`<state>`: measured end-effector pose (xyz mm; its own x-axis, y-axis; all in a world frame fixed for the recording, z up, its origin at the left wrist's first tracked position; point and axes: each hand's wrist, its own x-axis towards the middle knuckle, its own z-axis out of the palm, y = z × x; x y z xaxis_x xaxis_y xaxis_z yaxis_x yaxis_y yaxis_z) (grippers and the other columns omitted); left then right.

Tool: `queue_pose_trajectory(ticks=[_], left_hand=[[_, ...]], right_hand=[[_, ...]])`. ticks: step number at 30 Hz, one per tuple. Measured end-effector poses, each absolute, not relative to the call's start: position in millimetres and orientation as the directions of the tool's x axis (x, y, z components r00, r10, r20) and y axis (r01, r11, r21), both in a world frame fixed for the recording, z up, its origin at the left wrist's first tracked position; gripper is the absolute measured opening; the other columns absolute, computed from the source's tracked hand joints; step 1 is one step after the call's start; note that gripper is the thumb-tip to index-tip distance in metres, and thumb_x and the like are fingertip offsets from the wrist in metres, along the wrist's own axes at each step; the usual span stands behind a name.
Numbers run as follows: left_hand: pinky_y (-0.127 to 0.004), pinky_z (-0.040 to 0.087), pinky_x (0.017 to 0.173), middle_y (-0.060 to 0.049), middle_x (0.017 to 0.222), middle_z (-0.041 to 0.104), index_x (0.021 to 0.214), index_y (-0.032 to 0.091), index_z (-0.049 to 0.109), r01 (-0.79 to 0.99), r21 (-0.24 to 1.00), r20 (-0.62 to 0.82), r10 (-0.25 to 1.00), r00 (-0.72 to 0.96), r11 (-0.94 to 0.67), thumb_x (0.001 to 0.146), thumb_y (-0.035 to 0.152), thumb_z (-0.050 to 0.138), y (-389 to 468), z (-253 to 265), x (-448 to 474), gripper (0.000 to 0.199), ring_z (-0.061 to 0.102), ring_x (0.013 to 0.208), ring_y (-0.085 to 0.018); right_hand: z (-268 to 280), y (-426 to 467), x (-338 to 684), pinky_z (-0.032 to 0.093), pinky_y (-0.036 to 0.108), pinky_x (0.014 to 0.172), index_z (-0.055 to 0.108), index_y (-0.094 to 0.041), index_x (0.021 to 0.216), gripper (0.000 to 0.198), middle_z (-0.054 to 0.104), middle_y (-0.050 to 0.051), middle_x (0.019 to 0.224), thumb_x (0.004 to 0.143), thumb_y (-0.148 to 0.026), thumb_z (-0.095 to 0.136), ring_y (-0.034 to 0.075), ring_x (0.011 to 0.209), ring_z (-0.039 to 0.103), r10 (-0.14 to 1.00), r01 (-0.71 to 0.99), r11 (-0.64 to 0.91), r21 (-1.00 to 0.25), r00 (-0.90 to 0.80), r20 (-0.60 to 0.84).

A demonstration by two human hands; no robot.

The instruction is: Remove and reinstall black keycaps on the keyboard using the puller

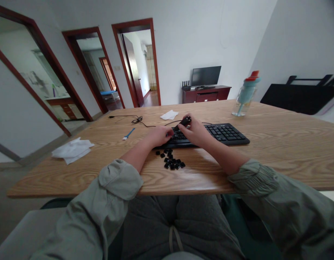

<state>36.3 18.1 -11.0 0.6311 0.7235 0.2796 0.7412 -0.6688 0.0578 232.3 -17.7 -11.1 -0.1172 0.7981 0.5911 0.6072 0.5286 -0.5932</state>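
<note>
A black keyboard (228, 134) lies on the wooden table with several keys gone from its left part. My right hand (195, 131) is closed round a short black tool (184, 121), tilted over that part; its kind is not clear. Beside it, my left hand (159, 136) rests at the keyboard's left end with fingers curled together at the keys. Whatever may be between those fingertips is hidden. Several loose black keycaps (172, 161) are scattered on the table in front of the keyboard, closer to me.
A blue brush (128, 134) and crumpled white tissues (72, 149) lie at the left. Behind the keyboard are another tissue (169, 115) and a coiled black cable (137, 119). A water bottle (245, 95) with a red top stands at the back right. The table's front edge (180, 192) runs before me.
</note>
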Motion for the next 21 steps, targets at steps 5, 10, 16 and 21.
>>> queue_pose_trajectory(ticks=[5, 10, 16, 21], left_hand=[[-0.029, 0.05, 0.079, -0.005, 0.1, 0.074, 0.102, 0.023, 0.073, 0.755, -0.006, 0.263, 0.728, 0.633, -0.655, 0.087, 0.025, 0.054, 14, -6, 40, 0.025, 0.067, 0.089, -0.021], [-0.03, 0.051, 0.081, -0.006, 0.103, 0.074, 0.104, 0.022, 0.073, 0.753, 0.008, 0.278, 0.725, 0.631, -0.658, 0.086, 0.023, 0.054, 16, -8, 41, 0.027, 0.067, 0.092, -0.022], [-0.03, 0.051, 0.077, -0.007, 0.095, 0.074, 0.097, 0.021, 0.072, 0.758, 0.04, 0.289, 0.734, 0.615, -0.651, 0.084, 0.023, 0.056, 18, -13, 39, 0.021, 0.067, 0.083, -0.021], [-0.03, 0.05, 0.073, -0.006, 0.094, 0.074, 0.098, 0.02, 0.072, 0.762, 0.041, 0.283, 0.739, 0.611, -0.646, 0.082, 0.023, 0.056, 14, -9, 44, 0.022, 0.066, 0.082, -0.021]], right_hand=[[-13, -16, 234, 0.043, 0.034, 0.071, 0.048, -0.022, 0.094, 0.021, 0.06, 0.003, 0.078, 0.084, -0.04, 0.054, 0.02, 0.073, 0.055, 0.81, 0.624, 0.49, -0.609, -0.068, 0.582], [-15, -15, 235, 0.043, 0.035, 0.073, 0.049, -0.023, 0.095, 0.022, 0.061, 0.004, 0.079, 0.085, -0.042, 0.053, 0.022, 0.075, 0.057, 0.815, 0.656, 0.467, -0.593, -0.058, 0.577], [-11, -25, 229, 0.041, 0.033, 0.07, 0.05, -0.023, 0.098, 0.023, 0.063, 0.003, 0.079, 0.085, -0.042, 0.054, 0.02, 0.072, 0.058, 0.797, 0.66, 0.497, -0.563, -0.091, 0.597], [-11, -24, 233, 0.039, 0.031, 0.066, 0.05, -0.023, 0.092, 0.02, 0.061, 0.002, 0.074, 0.083, -0.04, 0.054, 0.019, 0.068, 0.055, 0.81, 0.672, 0.463, -0.578, -0.057, 0.583]])
